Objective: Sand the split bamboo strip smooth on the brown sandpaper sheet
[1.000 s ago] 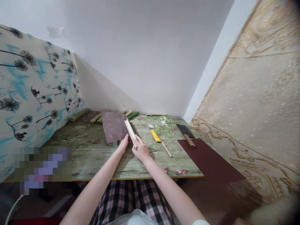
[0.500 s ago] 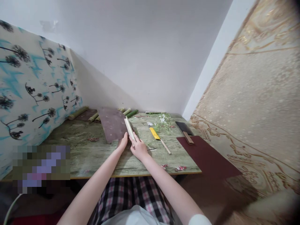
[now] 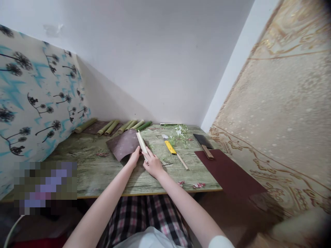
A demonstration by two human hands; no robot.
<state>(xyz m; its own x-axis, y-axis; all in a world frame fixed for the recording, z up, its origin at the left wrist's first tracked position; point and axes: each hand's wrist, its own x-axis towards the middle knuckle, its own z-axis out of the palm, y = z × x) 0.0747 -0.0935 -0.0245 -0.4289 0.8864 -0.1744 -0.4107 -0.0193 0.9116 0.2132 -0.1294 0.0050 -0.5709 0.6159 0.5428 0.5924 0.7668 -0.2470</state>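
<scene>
Hands close together, right hand (image 3: 153, 164) gripping the pale bamboo strip (image 3: 142, 145) over the brown sandpaper sheet (image 3: 122, 145), left hand (image 3: 133, 157) at the sheet's edge; uneven pressure could slip the strip or slide the sheet.

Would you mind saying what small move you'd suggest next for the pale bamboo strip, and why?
Probably press the bamboo strip flat against the brown sandpaper sheet and rub once: the right hand grips the strip beside the sheet, and the left hand sits at the sheet's near edge, able to steady it.
</scene>
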